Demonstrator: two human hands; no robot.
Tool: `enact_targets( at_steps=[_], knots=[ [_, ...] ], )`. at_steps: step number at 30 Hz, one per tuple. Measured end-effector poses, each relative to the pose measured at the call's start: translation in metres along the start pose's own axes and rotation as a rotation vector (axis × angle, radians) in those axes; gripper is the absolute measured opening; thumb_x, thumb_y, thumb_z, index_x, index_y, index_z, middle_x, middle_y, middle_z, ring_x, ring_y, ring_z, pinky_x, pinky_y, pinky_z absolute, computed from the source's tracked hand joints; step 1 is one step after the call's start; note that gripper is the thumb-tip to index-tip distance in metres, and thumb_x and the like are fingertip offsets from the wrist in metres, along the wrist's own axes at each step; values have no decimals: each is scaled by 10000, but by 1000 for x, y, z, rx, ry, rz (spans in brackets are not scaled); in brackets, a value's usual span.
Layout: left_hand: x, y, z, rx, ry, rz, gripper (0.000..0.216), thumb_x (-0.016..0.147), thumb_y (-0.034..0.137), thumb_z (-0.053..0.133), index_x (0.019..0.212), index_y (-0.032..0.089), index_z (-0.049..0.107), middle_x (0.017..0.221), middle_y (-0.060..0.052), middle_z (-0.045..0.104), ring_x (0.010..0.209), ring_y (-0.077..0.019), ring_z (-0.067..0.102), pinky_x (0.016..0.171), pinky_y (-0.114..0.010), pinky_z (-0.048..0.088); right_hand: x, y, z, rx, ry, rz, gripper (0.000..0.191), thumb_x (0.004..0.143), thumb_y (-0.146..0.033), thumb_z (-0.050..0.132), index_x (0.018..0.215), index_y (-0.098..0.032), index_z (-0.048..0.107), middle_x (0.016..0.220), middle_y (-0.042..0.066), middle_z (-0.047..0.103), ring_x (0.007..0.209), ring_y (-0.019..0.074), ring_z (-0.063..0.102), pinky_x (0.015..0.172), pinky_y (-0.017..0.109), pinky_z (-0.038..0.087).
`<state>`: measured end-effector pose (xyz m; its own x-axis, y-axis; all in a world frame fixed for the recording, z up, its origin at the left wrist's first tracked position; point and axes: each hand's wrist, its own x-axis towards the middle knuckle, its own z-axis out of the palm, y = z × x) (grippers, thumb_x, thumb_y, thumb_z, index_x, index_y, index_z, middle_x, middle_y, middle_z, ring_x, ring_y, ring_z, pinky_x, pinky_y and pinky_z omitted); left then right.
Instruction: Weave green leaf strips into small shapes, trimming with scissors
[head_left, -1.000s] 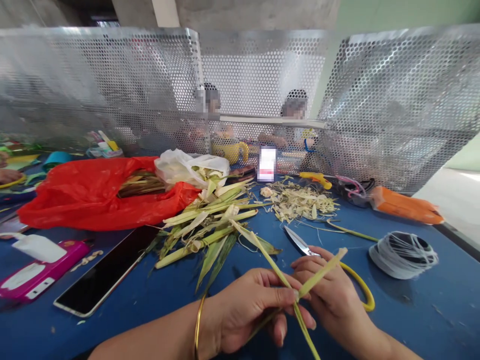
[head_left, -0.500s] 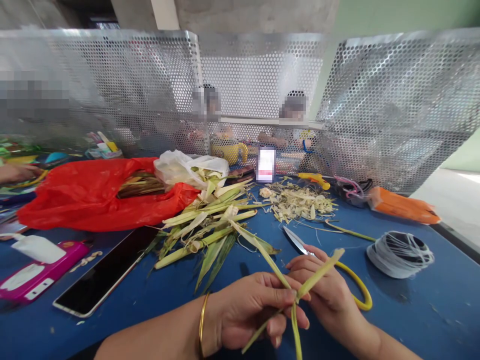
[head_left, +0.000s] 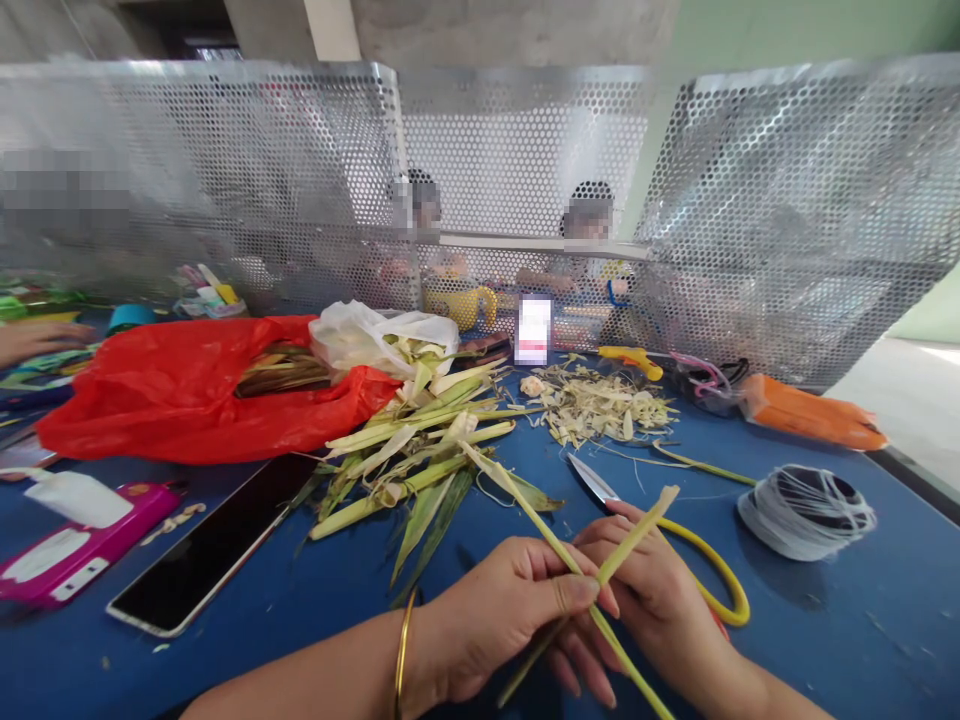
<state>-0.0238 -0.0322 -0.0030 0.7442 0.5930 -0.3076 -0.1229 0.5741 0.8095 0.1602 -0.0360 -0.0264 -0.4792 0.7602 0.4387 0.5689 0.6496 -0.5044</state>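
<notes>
Long pale-green corn husk strips (head_left: 536,515) cross in front of me. My left hand (head_left: 517,595), with a gold bangle on the wrist, pinches the crossing between thumb and forefinger; its lower fingers hang loosely below. Close against it, my right hand (head_left: 660,590) has its fingers curled behind the crossing, at the strip that points up to the right. Its thumb is hidden. Under and beside the right hand lie yellow-handled scissors (head_left: 592,478), blades pointing away to the left. A pile of corn husks (head_left: 420,460) lies beyond my left hand.
A black phone (head_left: 217,540) and a magenta power strip (head_left: 90,545) lie left, before a red plastic bag (head_left: 187,430). Husk scraps (head_left: 600,400) lie ahead; a string spool (head_left: 806,512) and orange packet (head_left: 814,412) are right. A perforated metal screen (head_left: 517,150) stands behind, with people beyond.
The strip end that hung straight down from the crossing now slants to the lower right. My left hand's lower fingers have straightened somewhat. The right hand stays close by.
</notes>
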Motion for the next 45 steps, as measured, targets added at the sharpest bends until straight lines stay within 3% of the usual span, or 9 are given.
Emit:
enact_targets(
  at_steps=[4, 13, 19, 22, 26, 30, 34, 39, 45],
  knots=[
    [0, 3, -2, 16, 81, 20, 262, 797, 339, 631, 954, 134, 675, 962, -95, 698, 559, -89, 645, 449, -146, 401, -1, 3, 0, -61, 43, -6, 248, 960, -279, 434, 856, -244, 656, 810, 13, 681, 801, 167, 623, 999, 428, 315],
    [1, 3, -5, 20, 149, -23, 203, 741, 294, 678, 829, 112, 662, 757, -61, 699, 421, -47, 540, 398, -148, 342, 1, -2, -3, -142, 2, -18, 215, 915, -158, 460, 864, -248, 648, 837, 9, 684, 830, 168, 638, 990, 433, 350],
    [4, 9, -8, 162, 390, 91, 299, 780, 398, 626, 864, 113, 659, 910, -105, 720, 449, -59, 566, 399, -155, 358, 2, 4, -13, -149, 498, 332, 119, 897, -290, 525, 963, -219, 594, 875, 33, 652, 813, 189, 615, 717, 294, 484],
    [3, 7, -6, 342, 395, 85, 312, 798, 410, 576, 784, 112, 665, 840, -96, 724, 418, -65, 547, 382, -161, 332, 2, -3, -26, -182, 651, 324, 100, 891, -305, 538, 899, -215, 579, 818, 25, 606, 774, 178, 576, 708, 287, 450],
    [-4, -1, 1, 655, 256, 34, 231, 761, 299, 553, 688, 138, 702, 632, -38, 688, 417, -94, 534, 409, -182, 354, 3, -18, -32, -155, 296, 152, 147, 873, -313, 572, 966, -237, 657, 814, 24, 624, 790, 179, 576, 724, 297, 426],
    [-10, -5, 9, 854, 194, 2, 212, 726, 257, 572, 565, 161, 671, 525, -8, 643, 418, -95, 519, 401, -191, 286, 6, -26, -23, 275, -88, 353, 249, 846, -426, 594, 881, -194, 678, 709, 7, 623, 652, 146, 558, 584, 243, 432],
    [-10, -8, 9, 867, 166, -46, 302, 730, 341, 611, 486, 162, 604, 442, 2, 584, 380, -82, 472, 393, -198, 260, 8, -30, -18, 527, -49, 487, 296, 843, -444, 591, 734, -169, 617, 645, -15, 588, 561, 105, 513, 509, 198, 417],
    [0, -8, 2, 659, 303, -42, 450, 795, 494, 481, 576, 135, 642, 540, -49, 640, 365, -89, 481, 378, -194, 308, 1, -35, -23, 133, 229, 280, 161, 900, -287, 543, 777, -194, 585, 653, -22, 585, 563, 101, 535, 525, 195, 424],
    [8, 2, -3, 153, 385, 6, 316, 733, 383, 524, 729, 103, 672, 660, -69, 669, 476, -114, 581, 415, -184, 372, -1, -40, -22, -354, 174, -206, 140, 875, -91, 515, 903, -182, 619, 782, 19, 696, 666, 141, 623, 702, 287, 418]
  ],
)
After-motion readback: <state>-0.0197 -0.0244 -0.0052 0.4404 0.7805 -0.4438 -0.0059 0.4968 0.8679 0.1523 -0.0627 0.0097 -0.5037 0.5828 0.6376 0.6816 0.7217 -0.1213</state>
